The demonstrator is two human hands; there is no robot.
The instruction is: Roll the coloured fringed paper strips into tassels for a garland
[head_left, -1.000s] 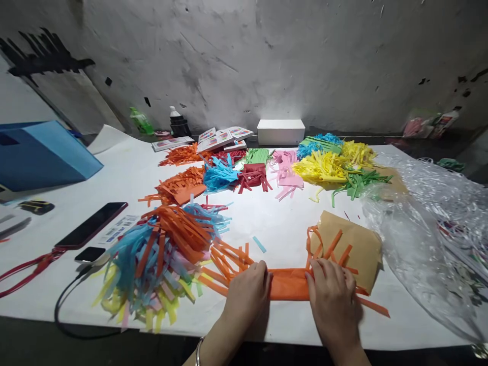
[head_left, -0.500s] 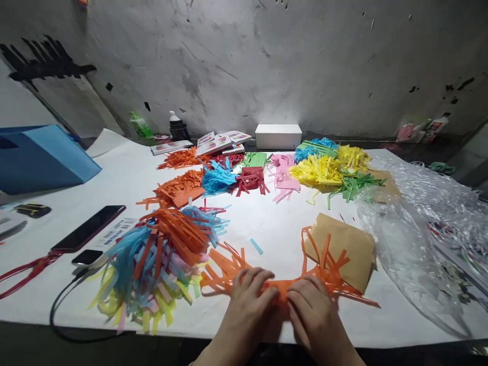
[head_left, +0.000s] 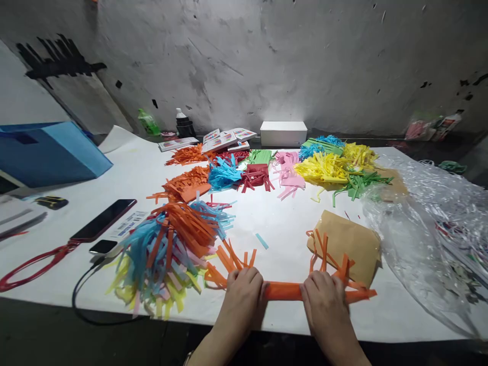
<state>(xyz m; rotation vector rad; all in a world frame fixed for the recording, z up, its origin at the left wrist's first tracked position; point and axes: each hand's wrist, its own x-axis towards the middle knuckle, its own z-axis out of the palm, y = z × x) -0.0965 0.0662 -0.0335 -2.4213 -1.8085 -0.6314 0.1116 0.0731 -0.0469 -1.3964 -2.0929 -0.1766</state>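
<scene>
Close to the near edge of a white-covered table point(head_left: 282, 218), holds an orange paper band point(head_left: 282, 291) level between two bare hands. Grips the band toward its left end with the left hand point(head_left: 243, 292) and toward its right end with the right hand point(head_left: 324, 295). Bends the fingers of each hand close together over the paper, clamped on it, with thumbs at either end of the exposed middle. Cannot make out the fingertips on the paper's far side. Leaves loose orange strips point(head_left: 360, 295) fanning out past both hands, on the right across part of a brown paper piece point(head_left: 339, 241), on the left near a heap of multicolored fringe point(head_left: 168, 254). Has, farther left, a dark phone point(head_left: 104, 220) with a red strap point(head_left: 70, 247), a small device point(head_left: 104, 247) and a black cable point(head_left: 110, 324); to the right, crumpled clear plastic point(head_left: 412, 239). Faces, across the table, yellow fringe point(head_left: 324, 168), pink fringe point(head_left: 288, 173), dark red fringe point(head_left: 256, 174) and a white box point(head_left: 283, 133) before a gray wall point(head_left: 244, 61).
</scene>
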